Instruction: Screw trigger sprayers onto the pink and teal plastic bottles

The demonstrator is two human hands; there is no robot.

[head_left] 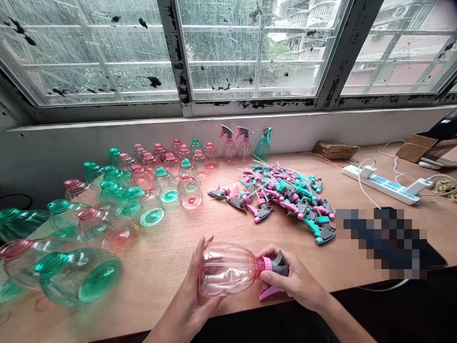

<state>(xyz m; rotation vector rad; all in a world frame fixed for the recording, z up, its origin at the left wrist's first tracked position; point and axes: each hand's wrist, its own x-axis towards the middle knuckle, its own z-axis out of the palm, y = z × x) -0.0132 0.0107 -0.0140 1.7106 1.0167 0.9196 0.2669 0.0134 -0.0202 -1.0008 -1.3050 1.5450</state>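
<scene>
A clear pink spray bottle (228, 269) lies sideways between my hands above the table's front edge. My left hand (194, 290) cups its base, fingers behind it and thumb below. At the neck, my right hand (291, 278) grips the pink collar of the grey and pink spray head (278, 264) between thumb and fingers. The head sits on the bottle's neck, and its pink trigger points down toward me. How tightly the collar is screwed on I cannot tell. Beyond my hands lies a heap of loose pink, teal and grey spray heads (285, 190) with thin tubes.
Several open pink and green bottles (146, 205) stand or lie on the left of the wooden table (171, 247). Three bottles with heads (244, 145) stand against the wall. A white power strip (382, 183), cables, a brown package (335, 150) and a blurred-out device (385, 243) are on the right.
</scene>
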